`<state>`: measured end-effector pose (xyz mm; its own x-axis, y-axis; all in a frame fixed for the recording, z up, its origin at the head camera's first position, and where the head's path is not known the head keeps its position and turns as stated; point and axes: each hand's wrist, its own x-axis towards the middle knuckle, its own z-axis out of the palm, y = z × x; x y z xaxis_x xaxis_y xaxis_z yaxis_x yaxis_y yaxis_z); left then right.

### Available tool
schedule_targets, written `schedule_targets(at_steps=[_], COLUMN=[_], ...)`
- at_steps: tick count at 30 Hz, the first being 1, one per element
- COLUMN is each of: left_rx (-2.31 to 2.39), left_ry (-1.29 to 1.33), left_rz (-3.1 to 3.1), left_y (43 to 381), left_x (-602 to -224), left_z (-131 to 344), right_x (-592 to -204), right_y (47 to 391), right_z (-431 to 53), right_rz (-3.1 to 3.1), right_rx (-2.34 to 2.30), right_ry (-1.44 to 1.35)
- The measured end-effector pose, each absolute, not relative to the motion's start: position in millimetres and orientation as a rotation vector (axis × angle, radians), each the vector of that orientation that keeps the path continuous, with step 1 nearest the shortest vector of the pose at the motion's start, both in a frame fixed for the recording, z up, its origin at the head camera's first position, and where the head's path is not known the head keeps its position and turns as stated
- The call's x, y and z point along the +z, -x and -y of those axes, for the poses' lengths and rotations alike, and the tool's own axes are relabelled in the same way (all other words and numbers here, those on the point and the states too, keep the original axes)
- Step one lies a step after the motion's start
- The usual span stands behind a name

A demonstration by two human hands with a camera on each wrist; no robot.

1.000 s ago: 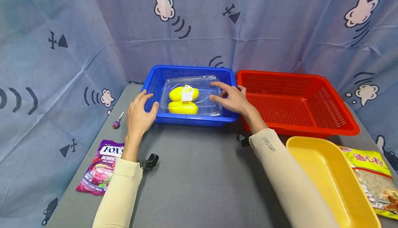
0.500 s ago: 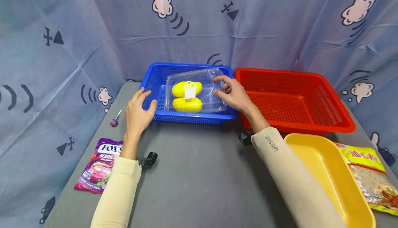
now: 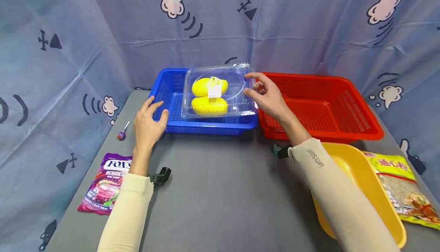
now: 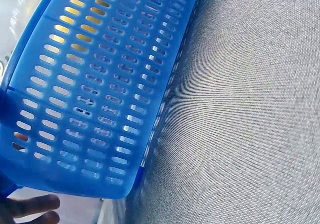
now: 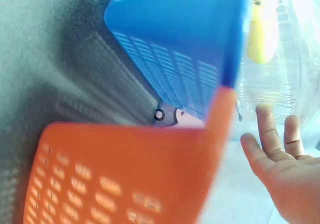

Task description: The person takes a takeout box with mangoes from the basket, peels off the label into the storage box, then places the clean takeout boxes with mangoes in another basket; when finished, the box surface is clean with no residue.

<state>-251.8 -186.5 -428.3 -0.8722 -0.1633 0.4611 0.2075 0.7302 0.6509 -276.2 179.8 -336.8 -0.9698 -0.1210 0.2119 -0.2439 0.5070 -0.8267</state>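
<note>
My right hand [image 3: 269, 95] grips the right end of a clear plastic clamshell box [image 3: 237, 86], fingers and thumb at its edge. Two yellow oval, mango-like pieces [image 3: 209, 105] lie inside, with a white tag [image 3: 214, 91] over them. The box is tilted and raised over the blue basket [image 3: 206, 127], covering much of its inside. My left hand [image 3: 148, 124] is at the basket's left end, fingers spread and loosely bent; whether it touches the rim is unclear. In the right wrist view, the fingertips [image 5: 265, 111] meet the box's edge.
A red basket [image 3: 371, 124] stands right of the blue one. In front of it are a yellow tray [image 3: 388, 210] and a noodle packet [image 3: 405, 187]. A lollipop [image 3: 122, 134] and a purple candy bag [image 3: 106, 183] lie left. A patterned curtain [image 3: 137, 23] hangs behind.
The clamshell box has risen out of the blue basket and tilted, its right end shifting right with my right hand. My left hand has stayed by the basket's left end.
</note>
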Motion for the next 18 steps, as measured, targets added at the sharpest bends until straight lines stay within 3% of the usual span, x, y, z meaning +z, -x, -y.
schedule_targets(at_steps=[18], left_rx=[-0.989], left_ry=[0.027], left_rz=[2.437], left_y=[249.5], left_x=[-426.4], left_z=[182.7], right_x=[-288.3], right_y=[210.0], right_z=[-243.7], right_rz=[2.535], right_rx=[1.540], right_ry=[-0.305])
